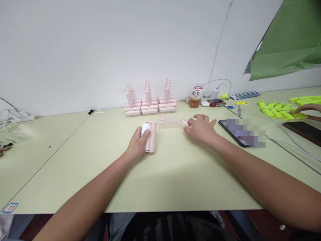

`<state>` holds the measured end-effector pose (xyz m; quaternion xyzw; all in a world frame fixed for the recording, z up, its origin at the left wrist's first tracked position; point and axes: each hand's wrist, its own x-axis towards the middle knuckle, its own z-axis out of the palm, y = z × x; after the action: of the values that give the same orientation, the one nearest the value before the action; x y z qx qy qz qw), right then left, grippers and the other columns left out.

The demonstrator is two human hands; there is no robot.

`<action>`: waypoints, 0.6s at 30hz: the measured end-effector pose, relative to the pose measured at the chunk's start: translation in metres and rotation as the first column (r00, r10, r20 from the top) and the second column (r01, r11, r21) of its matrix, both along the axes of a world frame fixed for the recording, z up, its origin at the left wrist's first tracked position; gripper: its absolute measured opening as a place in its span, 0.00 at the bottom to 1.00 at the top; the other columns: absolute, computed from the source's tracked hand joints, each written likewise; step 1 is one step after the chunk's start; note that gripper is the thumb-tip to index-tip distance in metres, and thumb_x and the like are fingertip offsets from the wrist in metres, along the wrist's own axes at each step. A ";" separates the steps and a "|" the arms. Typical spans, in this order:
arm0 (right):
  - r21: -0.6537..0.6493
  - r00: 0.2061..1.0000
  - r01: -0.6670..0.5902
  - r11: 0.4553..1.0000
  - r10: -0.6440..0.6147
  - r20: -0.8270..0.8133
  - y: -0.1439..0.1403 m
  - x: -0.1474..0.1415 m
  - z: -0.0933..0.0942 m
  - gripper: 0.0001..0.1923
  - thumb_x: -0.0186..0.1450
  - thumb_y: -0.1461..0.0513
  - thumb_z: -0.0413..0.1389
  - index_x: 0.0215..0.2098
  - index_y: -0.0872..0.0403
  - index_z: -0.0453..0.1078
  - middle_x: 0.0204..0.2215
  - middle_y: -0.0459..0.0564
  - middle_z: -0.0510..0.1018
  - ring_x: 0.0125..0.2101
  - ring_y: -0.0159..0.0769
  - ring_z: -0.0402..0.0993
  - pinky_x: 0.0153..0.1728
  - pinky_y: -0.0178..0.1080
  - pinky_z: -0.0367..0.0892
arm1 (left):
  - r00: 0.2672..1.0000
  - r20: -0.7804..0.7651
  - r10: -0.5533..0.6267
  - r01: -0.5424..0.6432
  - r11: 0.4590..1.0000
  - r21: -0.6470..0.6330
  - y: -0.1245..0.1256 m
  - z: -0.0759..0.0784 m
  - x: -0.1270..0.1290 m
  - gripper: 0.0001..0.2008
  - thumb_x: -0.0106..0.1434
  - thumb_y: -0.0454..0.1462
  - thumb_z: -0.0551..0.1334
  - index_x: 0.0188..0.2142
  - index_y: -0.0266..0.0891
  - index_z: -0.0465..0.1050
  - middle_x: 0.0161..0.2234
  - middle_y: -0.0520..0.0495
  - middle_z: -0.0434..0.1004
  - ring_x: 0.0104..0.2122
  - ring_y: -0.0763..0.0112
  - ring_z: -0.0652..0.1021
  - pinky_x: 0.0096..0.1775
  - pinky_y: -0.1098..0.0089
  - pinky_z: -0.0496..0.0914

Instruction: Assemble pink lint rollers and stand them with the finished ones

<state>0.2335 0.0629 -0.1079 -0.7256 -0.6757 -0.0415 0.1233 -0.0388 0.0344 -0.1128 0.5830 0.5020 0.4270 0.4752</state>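
1. A person sits at a pale green table (175,174), both bare forearms stretched forward over it.
2. The left hand (138,143) is closed around a pink lint roller head (149,136) with a white roll in it. The thumb presses on top of the white roll, and the piece lies on the table near the middle.
3. The right hand (200,128) rests palm down just right of it, fingers loosely spread. Its fingertips touch a small clear piece (185,122) on the table; whether they pinch it cannot be told.
4. Between the two hands lies a clear flat cover (168,124) with a small pink heart-shaped end, just beyond the roller head.
5. Further back, against the white wall, stands a row of finished pink lint rollers (149,102), stacked in three groups with handles upright.
6. To the right of that row stands a drink bottle (196,95) with brown liquid, and beside it white chargers and cables (223,83).
7. A tablet (242,133) lies flat just right of the right hand, its screen blurred.
8. At the far right edge, another person's hand (309,108) rests among bright yellow parts (278,110), well apart from the pink pieces.
9. A green sheet (288,43) hangs in the upper right corner.
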 end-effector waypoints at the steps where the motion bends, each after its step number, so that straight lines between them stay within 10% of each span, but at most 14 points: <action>1: -0.052 0.996 0.084 0.995 -0.085 -0.014 0.005 0.007 0.001 0.18 0.66 0.52 0.49 0.45 0.52 0.75 0.56 0.64 0.66 0.59 0.65 0.55 0.52 0.76 0.48 | 1.000 -0.006 -0.001 0.001 1.000 0.001 0.000 0.001 0.000 0.25 0.62 0.59 0.56 0.42 0.42 0.64 0.34 0.49 0.73 0.27 0.70 0.71 0.23 0.72 0.66; 9: -0.097 0.935 0.294 0.951 -0.308 -0.178 0.032 0.056 0.001 0.20 0.61 0.48 0.53 0.44 0.51 0.73 0.55 0.67 0.63 0.58 0.70 0.54 0.47 0.75 0.53 | 0.999 -0.031 -0.022 0.022 0.999 0.027 -0.001 0.002 0.000 0.22 0.63 0.57 0.56 0.43 0.42 0.64 0.31 0.53 0.68 0.26 0.72 0.69 0.26 0.73 0.67; 18: -0.007 0.942 0.265 0.964 -0.260 -0.212 0.034 0.062 -0.001 0.18 0.60 0.50 0.55 0.40 0.53 0.73 0.56 0.67 0.63 0.56 0.69 0.58 0.50 0.68 0.55 | 0.999 -0.021 -0.031 0.032 0.999 0.032 -0.001 -0.002 -0.002 0.24 0.63 0.58 0.57 0.44 0.42 0.64 0.33 0.51 0.69 0.28 0.71 0.71 0.26 0.73 0.67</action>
<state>0.2958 0.0972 -0.1085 -0.8081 -0.5555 0.0126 0.1956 -0.0407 0.0339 -0.1147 0.6028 0.4905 0.4215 0.4674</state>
